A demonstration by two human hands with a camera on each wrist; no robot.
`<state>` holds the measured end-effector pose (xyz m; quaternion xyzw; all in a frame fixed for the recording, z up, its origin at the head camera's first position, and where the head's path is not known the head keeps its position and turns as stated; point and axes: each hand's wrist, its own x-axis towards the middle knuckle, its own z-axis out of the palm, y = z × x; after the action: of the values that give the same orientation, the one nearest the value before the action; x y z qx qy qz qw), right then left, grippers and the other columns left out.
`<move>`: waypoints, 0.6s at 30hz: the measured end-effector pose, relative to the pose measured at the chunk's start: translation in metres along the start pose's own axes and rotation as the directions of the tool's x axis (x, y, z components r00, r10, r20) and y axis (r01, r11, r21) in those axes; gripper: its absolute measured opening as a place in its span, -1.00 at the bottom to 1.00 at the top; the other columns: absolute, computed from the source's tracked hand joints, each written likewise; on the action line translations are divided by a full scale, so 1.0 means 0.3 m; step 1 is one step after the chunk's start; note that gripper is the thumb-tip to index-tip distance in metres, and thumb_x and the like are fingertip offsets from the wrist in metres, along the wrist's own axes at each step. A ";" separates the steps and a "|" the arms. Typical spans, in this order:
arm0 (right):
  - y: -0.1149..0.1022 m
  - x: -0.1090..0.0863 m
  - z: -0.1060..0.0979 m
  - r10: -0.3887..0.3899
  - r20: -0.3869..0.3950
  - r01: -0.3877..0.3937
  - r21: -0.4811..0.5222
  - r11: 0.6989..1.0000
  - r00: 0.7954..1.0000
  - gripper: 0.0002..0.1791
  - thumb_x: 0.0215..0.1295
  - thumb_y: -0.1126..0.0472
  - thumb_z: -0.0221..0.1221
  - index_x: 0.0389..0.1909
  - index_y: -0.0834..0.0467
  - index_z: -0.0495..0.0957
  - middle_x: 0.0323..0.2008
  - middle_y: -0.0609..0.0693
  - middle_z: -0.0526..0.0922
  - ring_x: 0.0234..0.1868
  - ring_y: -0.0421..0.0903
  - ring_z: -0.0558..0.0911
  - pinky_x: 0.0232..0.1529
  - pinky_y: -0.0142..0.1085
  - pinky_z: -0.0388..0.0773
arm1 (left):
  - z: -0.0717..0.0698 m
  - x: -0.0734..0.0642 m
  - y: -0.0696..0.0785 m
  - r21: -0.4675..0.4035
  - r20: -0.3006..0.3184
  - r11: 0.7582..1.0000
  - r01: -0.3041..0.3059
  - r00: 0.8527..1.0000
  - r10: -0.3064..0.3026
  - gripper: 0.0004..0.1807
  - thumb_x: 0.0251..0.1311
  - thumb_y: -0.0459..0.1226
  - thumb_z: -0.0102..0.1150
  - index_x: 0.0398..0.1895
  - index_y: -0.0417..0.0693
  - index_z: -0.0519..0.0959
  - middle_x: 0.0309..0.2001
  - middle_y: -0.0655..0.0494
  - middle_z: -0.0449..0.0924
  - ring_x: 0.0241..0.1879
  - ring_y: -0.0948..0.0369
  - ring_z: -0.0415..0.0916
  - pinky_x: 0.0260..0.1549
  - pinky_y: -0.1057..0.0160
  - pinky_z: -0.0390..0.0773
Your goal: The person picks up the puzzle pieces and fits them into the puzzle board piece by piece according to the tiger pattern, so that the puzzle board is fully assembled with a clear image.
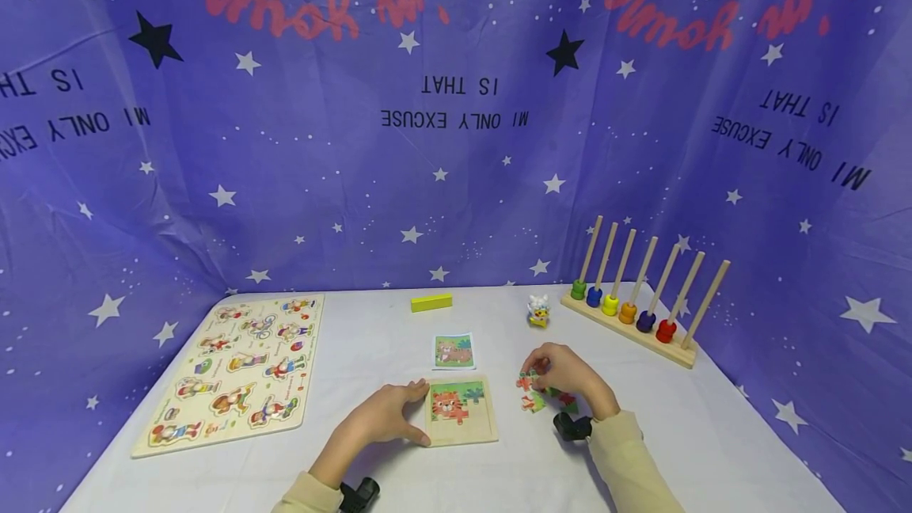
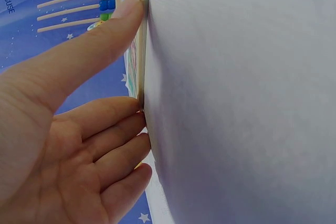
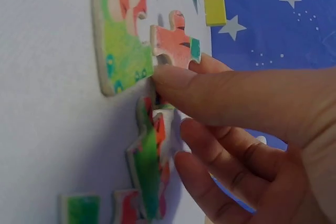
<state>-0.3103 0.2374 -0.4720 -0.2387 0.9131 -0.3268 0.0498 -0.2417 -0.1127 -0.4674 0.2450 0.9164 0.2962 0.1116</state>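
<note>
A wooden puzzle tray (image 1: 479, 427) lies on the table, with joined pieces showing an orange tiger's face in its upper left part. My left hand (image 1: 388, 416) rests at its left edge, thumb at the near corner and fairly straight fingers at the far one. In the left wrist view, the thumb (image 2: 89, 56) touches the tray's rim. To the right, my right hand (image 1: 566, 372) is over a group of loose jigsaw pieces. In the right wrist view, its thumb and index finger pinch an orange puzzle piece (image 3: 173, 43). A green-and-orange piece (image 3: 126, 59) lies beside it.
A picture card (image 1: 454, 351) lies just beyond the tray, and a yellow block (image 1: 431, 303) farther back. A small figurine (image 1: 538, 312) stands near a pegged bead rack (image 1: 634, 328) at right. At left lies a large picture-puzzle board (image 1: 235, 370).
</note>
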 end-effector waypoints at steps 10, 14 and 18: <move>-0.035 -0.004 -0.024 -0.128 -0.038 0.129 0.014 0.992 0.991 -0.88 0.23 0.41 0.23 -0.34 0.13 0.65 -0.46 -0.10 0.65 -0.45 -0.24 0.57 -0.43 -0.38 0.55 | -0.013 -0.005 0.015 -0.022 -0.003 1.000 -0.015 1.000 0.015 -0.05 -0.25 -0.10 0.56 0.27 -0.35 0.39 0.33 -0.21 0.31 0.32 -0.17 0.24 0.29 -0.18 0.18; -0.062 0.005 -0.017 -0.192 -0.069 0.193 -0.001 0.981 0.979 -0.86 0.22 0.41 0.22 -0.32 0.11 0.66 -0.45 -0.14 0.65 -0.43 -0.27 0.57 -0.37 -0.36 0.58 | -0.012 -0.003 0.013 -0.019 0.000 1.000 -0.019 1.000 0.019 -0.04 -0.24 -0.10 0.55 0.27 -0.36 0.39 0.33 -0.21 0.31 0.32 -0.16 0.23 0.29 -0.18 0.18; -0.098 0.015 0.004 -0.214 -0.062 0.214 -0.002 0.977 0.975 -0.86 0.23 0.40 0.23 -0.31 0.09 0.67 -0.42 -0.17 0.66 -0.42 -0.27 0.58 -0.35 -0.36 0.59 | -0.009 -0.001 0.008 -0.017 0.003 1.000 -0.014 1.000 0.014 -0.04 -0.23 -0.09 0.55 0.28 -0.35 0.38 0.33 -0.20 0.30 0.33 -0.15 0.23 0.30 -0.17 0.17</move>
<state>-0.3023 0.2148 -0.4544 -0.3253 0.8824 -0.3396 -0.0133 -0.2415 -0.1125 -0.4638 0.2510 0.9119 0.3044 0.1131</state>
